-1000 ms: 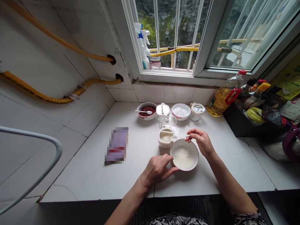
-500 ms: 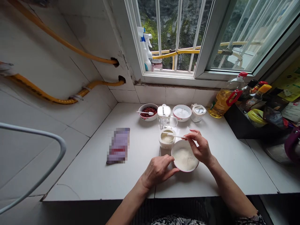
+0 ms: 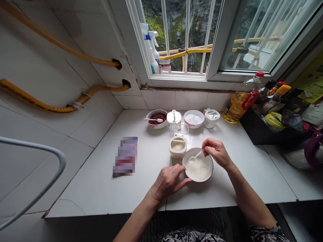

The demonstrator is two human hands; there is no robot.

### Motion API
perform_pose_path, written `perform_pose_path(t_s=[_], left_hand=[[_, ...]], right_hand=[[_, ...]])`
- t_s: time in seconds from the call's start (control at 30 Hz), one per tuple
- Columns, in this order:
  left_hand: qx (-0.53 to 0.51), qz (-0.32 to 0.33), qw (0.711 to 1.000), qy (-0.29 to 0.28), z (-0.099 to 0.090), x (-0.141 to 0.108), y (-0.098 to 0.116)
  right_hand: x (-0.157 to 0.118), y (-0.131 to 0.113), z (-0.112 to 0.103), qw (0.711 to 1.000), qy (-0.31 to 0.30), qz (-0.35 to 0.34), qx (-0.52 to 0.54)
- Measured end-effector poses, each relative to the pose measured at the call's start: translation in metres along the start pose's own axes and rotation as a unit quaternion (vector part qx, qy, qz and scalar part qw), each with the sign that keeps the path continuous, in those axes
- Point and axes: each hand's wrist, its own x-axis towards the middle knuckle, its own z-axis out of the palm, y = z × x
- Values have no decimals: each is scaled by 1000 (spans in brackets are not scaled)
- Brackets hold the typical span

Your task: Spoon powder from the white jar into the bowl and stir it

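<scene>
Barred window (image 3: 186,37) above white tiles (image 3: 161,100)

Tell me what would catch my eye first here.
Most likely the two hands at the white bowl: the left hand at its rim, the right hand holding a small spoon over it. Then the yellow pipe along the left wall and the red-capped oil bottle at right.

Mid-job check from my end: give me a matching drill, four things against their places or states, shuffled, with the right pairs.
1. left hand
2. right hand
3. open jar
4. tall bottle

A. holds golden liquid, red cap on top
B. fingers on the near bowl, at its side
C. beside the near bowl, lid raised
D. holds the white spoon over the near bowl

Pairs: 1-B, 2-D, 3-C, 4-A
</scene>
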Motion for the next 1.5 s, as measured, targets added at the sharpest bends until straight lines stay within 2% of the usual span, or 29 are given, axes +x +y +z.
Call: perform_pose_path(t_s=[0.13, 0.23, 0.37, 0.47, 0.57, 0.73, 0.9, 1.03, 1.17, 1.23, 1.3, 1.37, 1.43, 1.5], left_hand=[[1, -6, 1000, -11, -1, 0, 0], [2, -4, 1000, -12, -1, 0, 0], [-1, -3, 1000, -9, 0, 0, 0], [-3, -4, 1000, -7, -1, 0, 1], [-2, -4, 1000, -6, -2, 1, 1], [3, 0, 1000, -1, -1, 1, 1], [-7, -2, 1000, 4, 0, 1, 1], [-12, -6, 1000, 3, 1, 1, 1], [-16, -13, 1000, 0, 0, 1, 1], [-14, -11, 1000, 1, 0, 2, 1], [-11, -10, 1000, 2, 0, 2, 1], [-9, -10, 1000, 3, -1, 2, 1], [-14, -11, 1000, 3, -1, 2, 1], [-22, -11, 1000, 2, -1, 2, 1]], right_hand=[[-4, 0, 5, 975, -37, -105, -193], [-6, 2, 11, 966, -81, -119, -217], [-4, 4, 12, 983, -63, -76, -155], [-1, 4, 7, 999, -39, 11, -37], [4, 4, 2, 994, -26, 78, 69], [8, 7, 0, 983, -10, 109, 145], [9, 9, 3, 977, 19, 104, 185], [3, 7, 12, 987, 46, 41, 152], [-3, 8, 19, 996, 44, -75, 17], [-4, 10, 20, 979, 31, -173, -98], [-2, 12, 21, 943, 9, -269, -197], [-2, 11, 21, 914, 6, -327, -238], [-3, 9, 20, 913, 38, -336, -230], [-6, 5, 18, 932, 74, -299, -191]])
